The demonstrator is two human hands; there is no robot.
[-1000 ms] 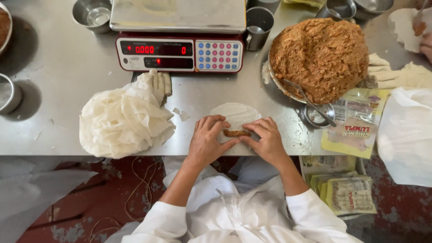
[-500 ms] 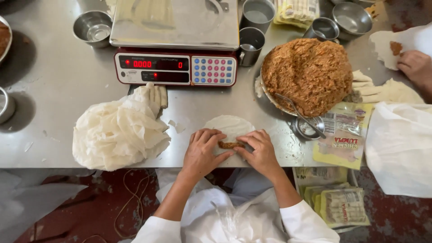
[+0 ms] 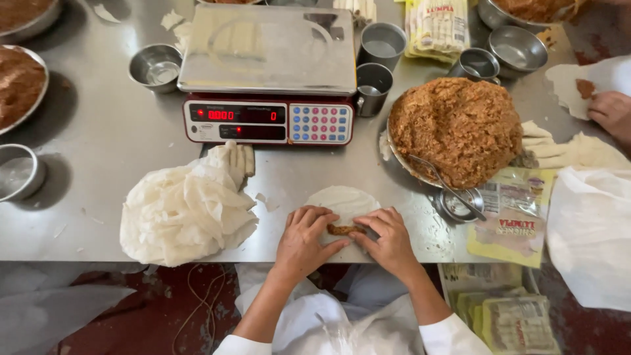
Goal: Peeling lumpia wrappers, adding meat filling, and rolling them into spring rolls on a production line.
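Both hands have stayed on the wrapper at the near edge of the counter (image 3: pixel 98 164) through the earlier frames, while the view has drifted so that the far bowls and the co-worker's hand now show more fully. The left hand (image 3: pixel 303 240) and the right hand (image 3: pixel 388 240) lie side by side, fingers curled down over the near part of a round white wrapper (image 3: pixel 345 200). Between the fingertips sits a short strip of brown filling (image 3: pixel 342 230), and both hands are pinched on the wrapper's near edge around it, thumbs tucked beneath.

Judging from this, the filling is laid and the first fold over it looks begun; the far half of the wrapper lies flat, so the rolling and the closing are left to do.

To the left lies a heap of loose wrappers (image 3: pixel 187 213). Beyond stands a scale (image 3: pixel 268 79) with a bare steel pan. To the right sits a big bowl of filling (image 3: pixel 453 128), a spoon (image 3: pixel 447 187) leaning from it into a small cup (image 3: pixel 460 204). Another person's hand (image 3: pixel 611 112) works a second wrapper at the far right.

How far the near edge is tucked under cannot be told, as the fingers cover it. The bowls on the left edge are cut off, and the packets below the counter are blurred.
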